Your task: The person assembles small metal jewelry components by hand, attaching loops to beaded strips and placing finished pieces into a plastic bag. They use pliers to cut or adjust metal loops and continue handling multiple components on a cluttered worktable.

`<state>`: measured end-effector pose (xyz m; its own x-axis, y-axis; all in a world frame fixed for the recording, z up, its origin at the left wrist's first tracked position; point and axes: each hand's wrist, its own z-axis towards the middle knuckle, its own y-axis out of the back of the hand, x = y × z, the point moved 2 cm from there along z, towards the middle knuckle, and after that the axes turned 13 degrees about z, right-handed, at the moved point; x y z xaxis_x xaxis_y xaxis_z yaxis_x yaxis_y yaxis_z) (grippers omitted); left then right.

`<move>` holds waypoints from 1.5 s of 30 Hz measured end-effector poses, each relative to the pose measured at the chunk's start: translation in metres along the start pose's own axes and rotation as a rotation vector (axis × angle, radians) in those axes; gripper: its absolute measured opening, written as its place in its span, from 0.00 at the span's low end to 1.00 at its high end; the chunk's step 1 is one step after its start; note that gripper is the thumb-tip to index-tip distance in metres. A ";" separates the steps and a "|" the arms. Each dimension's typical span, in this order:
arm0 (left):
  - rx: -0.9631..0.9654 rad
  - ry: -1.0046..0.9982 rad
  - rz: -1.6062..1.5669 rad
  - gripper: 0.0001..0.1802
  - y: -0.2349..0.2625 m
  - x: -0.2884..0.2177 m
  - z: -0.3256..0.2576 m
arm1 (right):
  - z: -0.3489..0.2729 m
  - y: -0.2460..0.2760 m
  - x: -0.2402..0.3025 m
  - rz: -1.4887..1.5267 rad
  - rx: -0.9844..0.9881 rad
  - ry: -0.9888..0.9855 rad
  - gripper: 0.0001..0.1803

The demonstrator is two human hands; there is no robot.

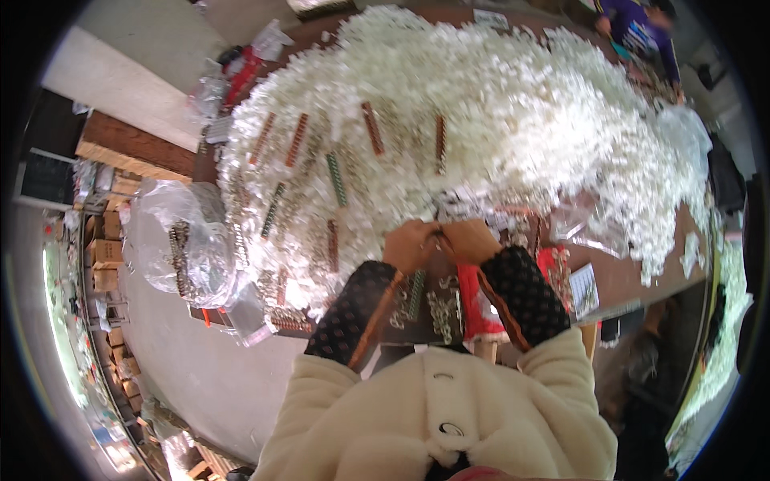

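My left hand (409, 244) and my right hand (472, 240) meet at the near edge of a large heap of small white translucent pieces (465, 88). Both hands are closed, thumbs and fingertips pressed together; anything between them is too small or hidden to make out. Just beyond the fingers lie some small greyish pieces (459, 207). Under and between my forearms, a green ridged strip (416, 295) lies beside a cluster of small pale metallic-looking pieces (443, 313). Close to my right forearm is a red packet (481, 309).
Copper-brown strips (372, 128) and green strips (335, 179) lie spread over the heap. Clear plastic bags (180, 240) hang at the table's left; another clear bag (589, 228) and a white card (584, 290) lie right. Another person (639, 36) is at the far right. Cardboard boxes (105, 253) stand far left.
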<state>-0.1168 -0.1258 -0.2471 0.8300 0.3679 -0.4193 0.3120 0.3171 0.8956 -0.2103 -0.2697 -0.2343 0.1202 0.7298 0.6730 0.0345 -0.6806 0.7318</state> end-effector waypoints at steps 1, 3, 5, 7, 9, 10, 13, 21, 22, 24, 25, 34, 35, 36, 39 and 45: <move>0.019 0.011 0.063 0.21 -0.002 0.000 0.002 | 0.000 -0.001 -0.001 0.002 -0.005 -0.016 0.12; -0.062 0.012 0.083 0.20 -0.004 -0.003 0.000 | 0.001 -0.002 -0.002 0.014 -0.074 0.030 0.12; -0.023 0.099 0.090 0.20 -0.009 -0.004 0.000 | 0.001 -0.006 -0.005 -0.013 -0.070 -0.016 0.13; -0.007 0.152 0.089 0.20 -0.013 -0.005 0.000 | 0.001 -0.008 -0.006 0.004 -0.128 0.012 0.15; 0.004 0.189 0.088 0.21 -0.015 -0.004 0.001 | 0.001 -0.010 -0.007 0.037 -0.157 0.027 0.15; 0.011 0.196 0.086 0.21 -0.015 -0.004 0.001 | 0.001 -0.011 -0.007 0.056 -0.178 0.008 0.16; 0.060 0.241 0.056 0.21 -0.013 -0.001 0.003 | 0.001 -0.009 -0.007 0.045 -0.241 -0.080 0.17; 0.051 0.240 -0.031 0.26 -0.009 0.002 0.003 | 0.001 0.007 0.011 0.029 -0.185 -0.213 0.15; 0.056 0.242 -0.028 0.25 -0.011 0.003 0.002 | 0.001 0.008 0.012 0.040 -0.195 -0.264 0.14; 0.063 0.258 -0.022 0.24 -0.013 0.006 0.001 | 0.003 0.007 0.014 0.074 -0.112 -0.184 0.15; 0.013 0.200 -0.016 0.24 -0.013 0.005 0.001 | 0.004 0.005 0.013 0.105 -0.081 -0.136 0.16; 0.019 0.027 -0.073 0.22 -0.012 0.005 -0.008 | 0.000 -0.015 -0.006 0.053 -0.061 0.058 0.16; 0.048 0.009 -0.097 0.22 -0.012 0.006 -0.009 | -0.001 -0.015 -0.006 0.014 -0.053 0.036 0.15; 0.093 0.022 -0.109 0.22 -0.012 0.006 -0.010 | -0.002 -0.016 -0.005 -0.019 0.002 -0.001 0.15; 0.079 -0.014 -0.125 0.22 -0.008 0.005 -0.010 | -0.002 -0.014 0.000 -0.084 0.027 -0.053 0.15; 0.090 -0.022 -0.119 0.22 -0.007 0.002 -0.011 | -0.004 -0.015 -0.002 0.002 -0.023 0.008 0.15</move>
<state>-0.1224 -0.1176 -0.2563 0.7943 0.3126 -0.5210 0.4485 0.2770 0.8498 -0.2149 -0.2606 -0.2466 0.1127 0.7286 0.6756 0.0111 -0.6808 0.7324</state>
